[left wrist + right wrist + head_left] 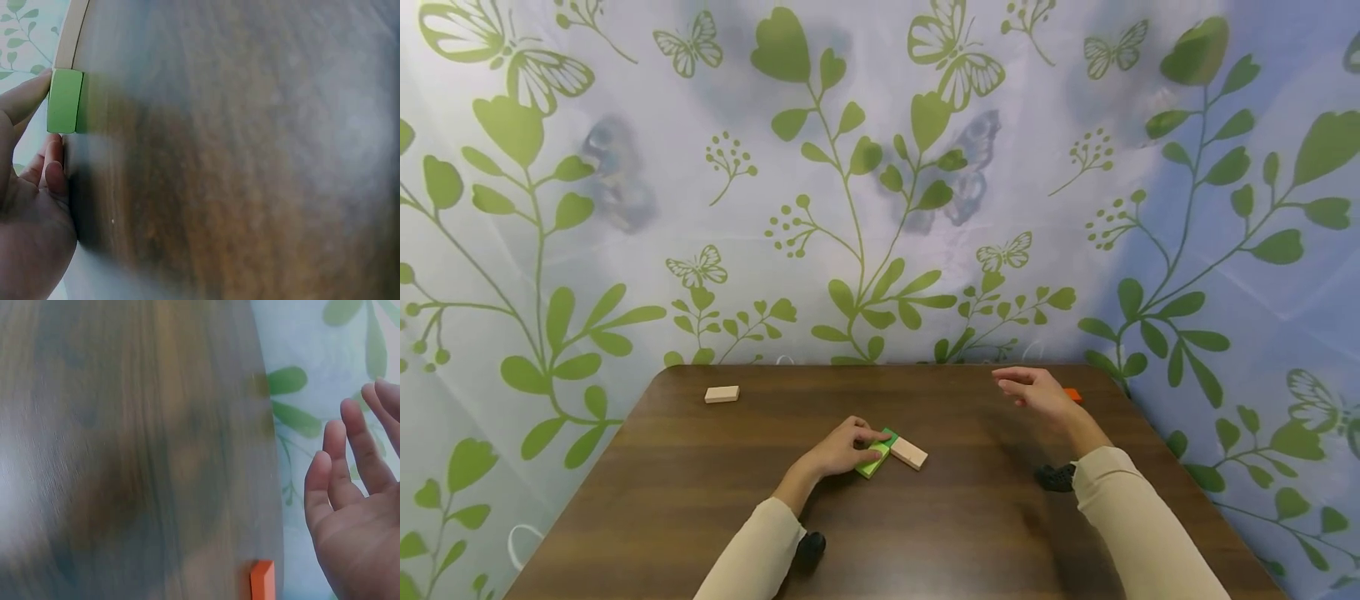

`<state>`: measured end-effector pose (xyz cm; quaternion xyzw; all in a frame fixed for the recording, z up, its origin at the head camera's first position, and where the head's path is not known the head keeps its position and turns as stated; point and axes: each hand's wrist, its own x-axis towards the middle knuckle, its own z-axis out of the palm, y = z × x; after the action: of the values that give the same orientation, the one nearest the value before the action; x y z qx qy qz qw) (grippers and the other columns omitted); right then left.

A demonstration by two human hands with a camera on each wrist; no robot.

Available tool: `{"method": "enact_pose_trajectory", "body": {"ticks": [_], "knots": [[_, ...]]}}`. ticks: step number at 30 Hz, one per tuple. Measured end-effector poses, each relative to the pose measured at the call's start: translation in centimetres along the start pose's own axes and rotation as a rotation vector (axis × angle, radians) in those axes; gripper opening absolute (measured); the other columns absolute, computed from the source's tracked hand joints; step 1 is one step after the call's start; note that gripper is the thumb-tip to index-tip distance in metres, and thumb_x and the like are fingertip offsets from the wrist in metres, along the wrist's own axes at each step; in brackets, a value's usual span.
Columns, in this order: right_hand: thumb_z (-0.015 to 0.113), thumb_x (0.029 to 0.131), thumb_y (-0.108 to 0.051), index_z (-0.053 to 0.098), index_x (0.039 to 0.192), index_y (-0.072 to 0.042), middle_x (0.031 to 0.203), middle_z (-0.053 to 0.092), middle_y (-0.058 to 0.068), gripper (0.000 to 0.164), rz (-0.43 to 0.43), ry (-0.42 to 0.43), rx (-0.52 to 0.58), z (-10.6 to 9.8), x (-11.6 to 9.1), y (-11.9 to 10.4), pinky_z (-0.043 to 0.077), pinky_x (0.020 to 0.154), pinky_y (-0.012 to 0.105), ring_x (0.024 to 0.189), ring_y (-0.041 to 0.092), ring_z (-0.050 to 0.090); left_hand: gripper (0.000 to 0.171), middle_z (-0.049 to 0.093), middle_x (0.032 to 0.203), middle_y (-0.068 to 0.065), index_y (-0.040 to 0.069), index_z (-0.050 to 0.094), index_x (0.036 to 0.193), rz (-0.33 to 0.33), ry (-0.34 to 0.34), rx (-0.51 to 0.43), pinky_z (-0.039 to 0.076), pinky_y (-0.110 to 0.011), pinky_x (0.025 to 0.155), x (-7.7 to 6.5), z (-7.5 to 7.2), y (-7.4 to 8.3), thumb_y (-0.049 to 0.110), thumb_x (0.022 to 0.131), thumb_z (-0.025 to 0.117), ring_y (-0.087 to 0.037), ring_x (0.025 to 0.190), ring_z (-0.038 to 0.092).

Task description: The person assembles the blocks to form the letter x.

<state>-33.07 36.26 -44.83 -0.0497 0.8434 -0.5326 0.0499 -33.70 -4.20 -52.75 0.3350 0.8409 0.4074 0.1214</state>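
Observation:
Near the middle of the table, my left hand holds a light green wooden block, its thumb and index finger on the block's upper side. A dark green block lies against it, partly under the index finger. One plain wooden block touches these two on the right. In the left wrist view, the light green block sits between the thumb and the curled other fingers. My right hand hovers above the table's far right, fingers loosely bent and holding nothing. Behind it an orange block is partly hidden.
Another plain wooden block lies at the far left of the brown table. A patterned curtain with leaves and butterflies hangs right behind the table's back edge. Dark wrist straps show on both arms.

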Motion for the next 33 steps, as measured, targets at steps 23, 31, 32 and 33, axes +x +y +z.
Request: {"method": "enact_pose_trajectory", "body": {"ticks": [23, 31, 32, 33], "knots": [[0.054, 0.108, -0.01, 0.042, 0.152, 0.009, 0.153, 0.039, 0.034, 0.05, 0.015, 0.165, -0.118, -6.1, -0.5, 3.0, 0.036, 0.109, 0.062, 0.138, 0.05, 0.038, 0.039, 0.048, 0.127, -0.009, 0.008, 0.067, 0.139, -0.023, -0.014, -0.02, 0.044, -0.049, 0.099, -0.1, -0.3, 0.0, 0.018, 0.101, 0.07, -0.026, 0.113, 0.05], [0.053, 0.103, -0.001, 0.041, 0.15, 0.012, 0.153, 0.033, 0.039, 0.05, 0.093, 0.22, -0.211, -6.8, -0.3, 5.9, 0.027, 0.11, 0.068, 0.139, 0.056, 0.03, 0.04, 0.048, 0.128, -0.008, 0.011, 0.067, 0.14, -0.036, -0.014, -0.025, 0.045, -0.049, 0.097, -0.1, -0.4, -0.1, 0.019, 0.101, 0.07, -0.028, 0.113, 0.051], [0.054, 0.102, 0.0, 0.042, 0.15, 0.012, 0.152, 0.034, 0.04, 0.051, 0.097, 0.222, -0.238, -6.9, -0.2, 6.3, 0.028, 0.109, 0.068, 0.138, 0.057, 0.031, 0.04, 0.048, 0.127, -0.008, 0.011, 0.067, 0.14, -0.038, -0.014, -0.025, 0.045, -0.05, 0.097, -0.1, -0.3, -0.1, 0.019, 0.101, 0.071, -0.028, 0.112, 0.051], [0.055, 0.101, 0.001, 0.044, 0.149, 0.012, 0.151, 0.034, 0.041, 0.051, 0.096, 0.217, -0.277, -7.0, -0.2, 6.6, 0.029, 0.108, 0.068, 0.137, 0.057, 0.032, 0.04, 0.048, 0.127, -0.008, 0.011, 0.067, 0.14, -0.039, -0.013, -0.027, 0.045, -0.05, 0.097, -0.1, -0.3, -0.1, 0.019, 0.101, 0.071, -0.028, 0.112, 0.051]]}}
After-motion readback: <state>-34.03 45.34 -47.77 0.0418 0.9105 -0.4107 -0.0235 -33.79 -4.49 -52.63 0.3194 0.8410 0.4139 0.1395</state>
